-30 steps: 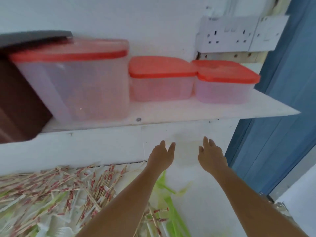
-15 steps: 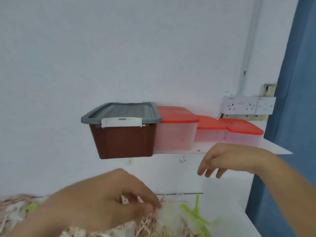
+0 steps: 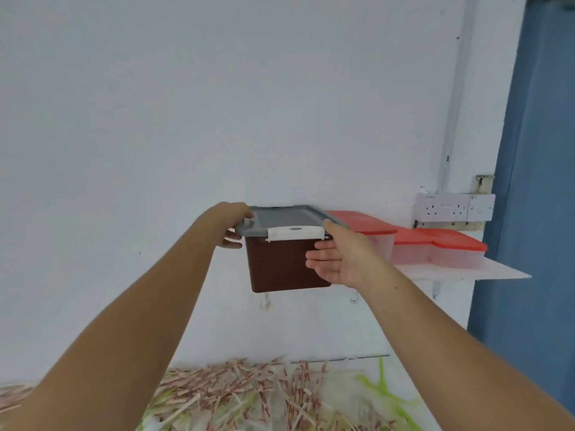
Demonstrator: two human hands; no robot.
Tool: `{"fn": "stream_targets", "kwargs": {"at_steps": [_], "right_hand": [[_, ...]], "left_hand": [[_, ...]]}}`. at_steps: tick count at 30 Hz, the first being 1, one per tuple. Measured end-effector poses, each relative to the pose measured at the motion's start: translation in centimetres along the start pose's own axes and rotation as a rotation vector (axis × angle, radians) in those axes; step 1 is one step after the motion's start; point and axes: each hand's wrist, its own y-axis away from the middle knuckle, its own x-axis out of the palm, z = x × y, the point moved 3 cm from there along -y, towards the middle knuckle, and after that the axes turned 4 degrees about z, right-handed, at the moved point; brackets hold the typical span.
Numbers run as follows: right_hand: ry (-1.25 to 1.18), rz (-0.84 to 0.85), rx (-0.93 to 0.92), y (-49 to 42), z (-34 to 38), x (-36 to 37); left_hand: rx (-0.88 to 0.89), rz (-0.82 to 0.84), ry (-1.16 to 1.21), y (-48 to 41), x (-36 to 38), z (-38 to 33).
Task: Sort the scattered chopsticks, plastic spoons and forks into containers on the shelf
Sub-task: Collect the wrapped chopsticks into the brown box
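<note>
A brown box (image 3: pixel 280 269) with a grey lid (image 3: pixel 289 216) and a white clasp stands at the left end of the white wall shelf (image 3: pixel 485 272). My left hand (image 3: pixel 231 227) grips the lid's left rim, thumb on top and fingers beneath. My right hand (image 3: pixel 337 258) lies with straight fingers against the box's front right, thumb up by the lid corner. Three clear containers with red lids (image 3: pixel 451 244) stand to the right on the shelf. Below, paper-wrapped chopsticks (image 3: pixel 242 390) lie piled with green plastic cutlery (image 3: pixel 384 388) and white plastic pieces.
Wall sockets (image 3: pixel 454 207) sit above the shelf's right end, under a vertical white conduit. A blue door (image 3: pixel 538 181) fills the right edge. The bare white wall spreads above and to the left of the box.
Both hands have risen from over the cutlery pile to the brown box. The left one now holds the lid rim and the right one touches the front. The view has pulled back.
</note>
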Motion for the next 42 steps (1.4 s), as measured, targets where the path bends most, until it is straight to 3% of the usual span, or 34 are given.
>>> {"fn": "stream_targets", "kwargs": {"at_steps": [10,16,19,23,27,30,33,35,38,42], "right_hand": [[-0.035,-0.056,-0.066,2.8,0.3,2.5],[0.079,-0.198,-0.247,8.1,1.3,3.5],[0.047,-0.223,-0.325,11.5,0.2,3.5],[-0.047,-0.152,-0.346,15.1,-3.6,1.9],[0.085,-0.091,-0.149,16.3,-10.8,-0.3],[0.234,-0.034,0.071,16.4,-17.8,-1.0],[0.338,0.028,0.196,16.4,-24.5,-0.3],[0.438,0.064,0.220,16.2,-28.3,1.1],[0.524,0.105,0.255,15.3,-32.9,4.1],[0.485,-0.009,0.300,14.1,-37.0,8.5]], "left_hand": [[0.118,-0.040,0.239,2.3,-2.8,1.4],[0.298,-0.069,0.327,10.0,-5.7,3.1],[0.405,-0.047,0.477,15.0,-6.5,6.0],[0.398,-0.033,0.744,20.6,-9.1,12.3],[0.266,0.092,0.658,25.5,-10.5,21.3],[-0.036,0.187,0.677,29.9,-9.9,29.2],[-0.319,0.068,0.567,33.0,-8.2,34.7],[-0.485,0.020,0.343,34.0,-7.7,37.4],[-0.523,0.072,-0.028,34.5,-8.4,40.6],[-0.409,-0.046,-0.370,32.5,-10.3,44.5]]}}
